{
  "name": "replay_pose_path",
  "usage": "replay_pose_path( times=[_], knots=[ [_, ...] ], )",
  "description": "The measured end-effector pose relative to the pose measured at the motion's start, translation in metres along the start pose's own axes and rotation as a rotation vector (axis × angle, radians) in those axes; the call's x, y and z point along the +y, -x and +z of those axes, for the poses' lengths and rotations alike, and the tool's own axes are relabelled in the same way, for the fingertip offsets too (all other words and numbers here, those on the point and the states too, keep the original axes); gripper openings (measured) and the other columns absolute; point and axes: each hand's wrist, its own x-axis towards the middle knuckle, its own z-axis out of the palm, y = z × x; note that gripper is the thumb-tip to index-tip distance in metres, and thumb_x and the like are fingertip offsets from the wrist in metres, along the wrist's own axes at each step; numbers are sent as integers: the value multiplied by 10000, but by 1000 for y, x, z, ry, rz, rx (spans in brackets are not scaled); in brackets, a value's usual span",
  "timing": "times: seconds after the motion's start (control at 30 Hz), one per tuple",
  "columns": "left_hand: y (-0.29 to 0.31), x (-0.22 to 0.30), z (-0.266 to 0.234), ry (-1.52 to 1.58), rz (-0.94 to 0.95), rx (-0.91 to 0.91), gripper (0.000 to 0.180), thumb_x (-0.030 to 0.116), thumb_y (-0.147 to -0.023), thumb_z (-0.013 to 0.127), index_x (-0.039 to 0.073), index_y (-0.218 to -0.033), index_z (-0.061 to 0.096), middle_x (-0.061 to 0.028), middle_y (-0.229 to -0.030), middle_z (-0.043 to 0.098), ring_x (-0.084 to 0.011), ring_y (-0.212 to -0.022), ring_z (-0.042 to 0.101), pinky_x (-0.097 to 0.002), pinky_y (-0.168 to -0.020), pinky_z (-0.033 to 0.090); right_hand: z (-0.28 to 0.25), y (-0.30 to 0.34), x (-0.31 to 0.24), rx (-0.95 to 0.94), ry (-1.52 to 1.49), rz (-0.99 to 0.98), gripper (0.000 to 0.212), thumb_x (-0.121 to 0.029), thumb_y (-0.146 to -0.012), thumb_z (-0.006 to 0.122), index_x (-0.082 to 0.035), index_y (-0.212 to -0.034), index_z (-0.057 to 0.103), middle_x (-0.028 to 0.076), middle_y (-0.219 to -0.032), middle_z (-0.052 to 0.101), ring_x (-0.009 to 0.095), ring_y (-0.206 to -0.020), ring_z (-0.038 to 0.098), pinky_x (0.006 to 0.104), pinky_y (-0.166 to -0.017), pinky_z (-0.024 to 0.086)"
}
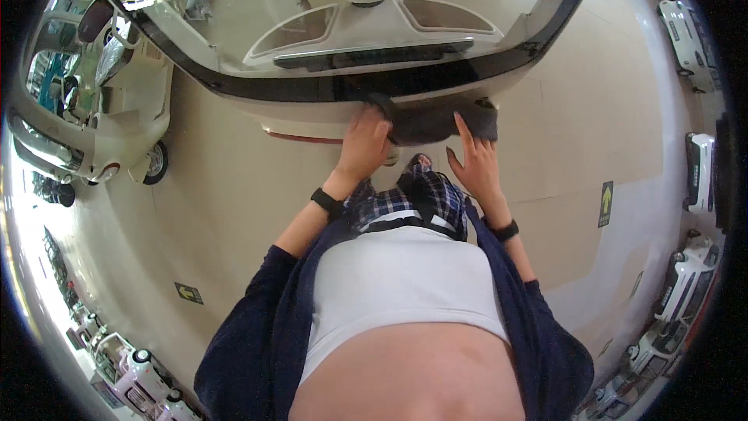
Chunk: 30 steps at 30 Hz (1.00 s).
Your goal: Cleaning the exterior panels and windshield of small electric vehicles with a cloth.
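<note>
- The cloth is against the cart, at 2 o'clock from the left hand.
- Left hand touches cloth; I can't tell if it grips.
- Right hand spreads its fingers on it.

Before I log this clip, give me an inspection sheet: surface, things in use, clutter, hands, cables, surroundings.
Surface: pale lower front of a vehicle.
Things in use: dark grey cloth, against the vehicle.
Clutter: nothing seen.
Hands: left hand at the cloth's left end, grip unclear; right hand at its right part, fingers extended.
Cables: nothing clearly seen.
Surroundings: pale floor, arrow sign, another parked vehicle at left.
</note>
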Motion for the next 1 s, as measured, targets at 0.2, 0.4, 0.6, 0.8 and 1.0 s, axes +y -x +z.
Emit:
replay_pose_path(
  times=[0.2,0.4,0.6,0.8,1.0],
  knots=[
    [27,-61,-33,1,-112,140,265,47,-653,523,15,-910,471,-212,-1027,475,-370,-1072,384,-487,-964,247,79,-47,-68,60,42,-115,601,-207,-728,557,-131,-1277,322,168,-998,549,321,-916,510,409,-824,384],
    [89,-119,-46,-64,-394,223,392,107,-741,516,-20,-1095,405,-223,-1153,413,-396,-1150,309,-471,-998,191,81,-73,-141,-449,83,-233,632,-142,-708,534,-246,-1287,305,106,-1095,512,253,-866,554,348,-685,478],
    [62,-118,-43,34,-322,287,553,126,-732,480,-23,-1236,306,-276,-1187,358,-449,-1150,264,-499,-989,159,90,-88,-142,-166,56,-238,666,-102,-681,525,-277,-1285,304,88,-1169,476,256,-960,527,346,-728,475],
    [24,-94,-28,-1,-313,238,624,116,-701,427,51,-1297,252,-338,-1205,282,-503,-1148,209,-539,-973,142,94,-96,-119,-69,33,-322,555,-172,-725,515,-265,-1252,369,95,-1191,455,267,-1012,493,364,-773,457],
    [14,-89,-19,-61,-258,312,682,185,-666,462,-1,-1286,247,-332,-1084,373,-497,-1083,277,-574,-961,110,83,-90,-91,114,109,-436,441,-199,-743,511,-243,-1179,461,83,-1163,479,258,-1019,491,376,-847,410]
  ],
)
